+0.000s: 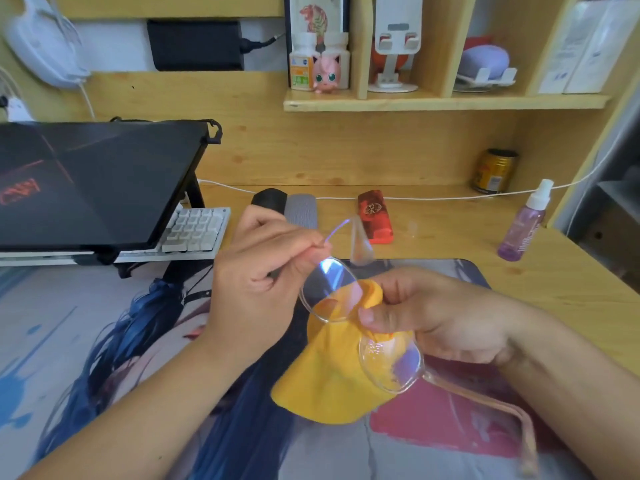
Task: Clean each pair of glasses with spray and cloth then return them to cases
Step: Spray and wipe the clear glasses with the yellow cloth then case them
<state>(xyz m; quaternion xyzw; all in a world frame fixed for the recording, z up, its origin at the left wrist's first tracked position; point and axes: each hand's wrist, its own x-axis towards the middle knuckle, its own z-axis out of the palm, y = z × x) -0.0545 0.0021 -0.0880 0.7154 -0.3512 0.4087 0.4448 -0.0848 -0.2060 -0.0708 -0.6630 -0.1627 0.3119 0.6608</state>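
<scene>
- The left hand [256, 282] has its fingers curled, pinching the clear-framed glasses [360, 323] at the hinge end by the upper lens, above the printed desk mat [86, 341].
- The right hand [436, 317] grips a yellow cloth [332, 379], thumb and fingers pinching it around the upper lens of the glasses; the rest of the cloth hangs down behind the lower lens.
- One temple arm runs from the lower lens down toward the right edge of the desk mat; the other rises past the left hand's fingertips.
- Beyond the desk mat, on the table [450, 220], lie a red glasses case [375, 216] and a grey and black case [287, 206], well apart from the glasses.
- A purple spray bottle [524, 223] stands upright on the table, to the right of the desk mat.
- A laptop [100, 181] sits raised over a keyboard [195, 228], left of the cases.
</scene>
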